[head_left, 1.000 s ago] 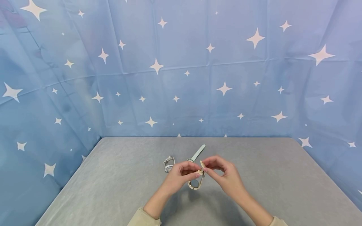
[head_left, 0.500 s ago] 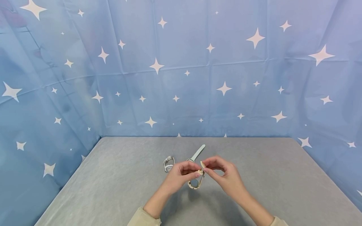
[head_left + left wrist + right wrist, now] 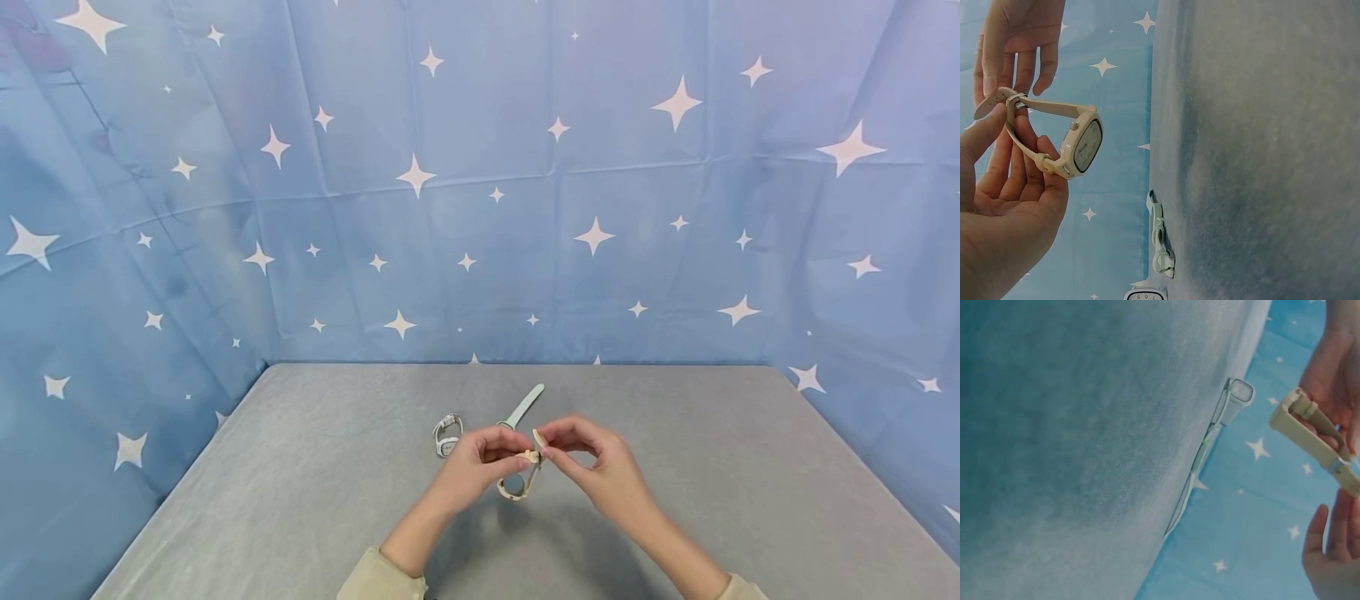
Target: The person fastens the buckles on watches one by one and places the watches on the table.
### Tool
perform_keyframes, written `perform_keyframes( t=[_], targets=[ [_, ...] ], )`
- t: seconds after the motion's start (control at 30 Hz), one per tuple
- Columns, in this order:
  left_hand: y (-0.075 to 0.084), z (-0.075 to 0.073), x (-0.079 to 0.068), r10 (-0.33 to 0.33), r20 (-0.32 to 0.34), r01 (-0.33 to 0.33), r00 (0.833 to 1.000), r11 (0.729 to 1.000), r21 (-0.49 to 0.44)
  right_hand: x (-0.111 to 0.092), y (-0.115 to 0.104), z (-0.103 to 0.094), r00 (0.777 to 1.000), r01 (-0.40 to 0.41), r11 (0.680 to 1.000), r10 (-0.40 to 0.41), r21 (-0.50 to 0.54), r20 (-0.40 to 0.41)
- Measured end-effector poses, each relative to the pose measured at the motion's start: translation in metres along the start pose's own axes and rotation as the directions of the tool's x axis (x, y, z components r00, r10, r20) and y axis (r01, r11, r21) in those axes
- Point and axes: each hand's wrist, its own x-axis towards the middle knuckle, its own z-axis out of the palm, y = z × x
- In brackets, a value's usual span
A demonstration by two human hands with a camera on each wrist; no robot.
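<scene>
A beige wristwatch (image 3: 513,485) hangs between both hands, its strap joined in a loop at the buckle (image 3: 1016,100). My left hand (image 3: 474,467) pinches the strap by the buckle. The free strap end (image 3: 539,437) sticks up past the buckle, pinched between thumb and fingers of my right hand (image 3: 600,467). In the left wrist view, the watch's squarish dial (image 3: 1089,145) faces away from the hands. From the right wrist, the strap (image 3: 1307,436) shows side-on, and fingers partly cover the buckle end.
A white watch (image 3: 447,437) with its strap looped lies on the grey table (image 3: 337,500), left of the hands. Behind them lies a pale green watch (image 3: 525,406), strap stretched out, its case partly hidden. A blue star-patterned curtain (image 3: 510,275) borders the table's back and sides.
Both hands keep nearly the same place and hold on the beige watch. Its dial has tilted very slightly; the other watches lie still.
</scene>
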Motion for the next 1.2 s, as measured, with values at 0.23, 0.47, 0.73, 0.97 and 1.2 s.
perform_keyframes(
  t=[0.23,0.47,0.73,0.97,1.2],
  targets=[
    [-0.0013,-0.0009,0.0012,0.001,0.001,-0.001,1.000,1.000,0.002,-0.0003,0.0008,-0.0005,1.000,0.006,1.000,-0.006,0.004,0.012],
    [-0.0021,-0.0008,0.0005,0.000,0.002,0.000,1.000,1.000,-0.003,-0.0012,0.0022,-0.0005,1.000,0.006,1.000,-0.006,-0.007,0.029],
    [-0.0024,-0.0007,-0.0001,0.013,-0.005,-0.013,1.000,1.000,-0.010,-0.0021,0.0059,-0.0003,0.998,0.047,0.999,-0.047,-0.013,0.031],
    [-0.0032,-0.0011,-0.0003,0.021,-0.010,-0.021,1.000,1.000,-0.004,-0.0025,0.0069,-0.0004,0.998,0.030,0.998,-0.028,-0.052,0.050],
    [-0.0029,-0.0015,-0.0008,0.009,-0.016,-0.009,1.000,1.000,-0.003,-0.0030,0.0057,-0.0007,0.997,0.056,0.997,-0.053,-0.054,0.058]
  ],
)
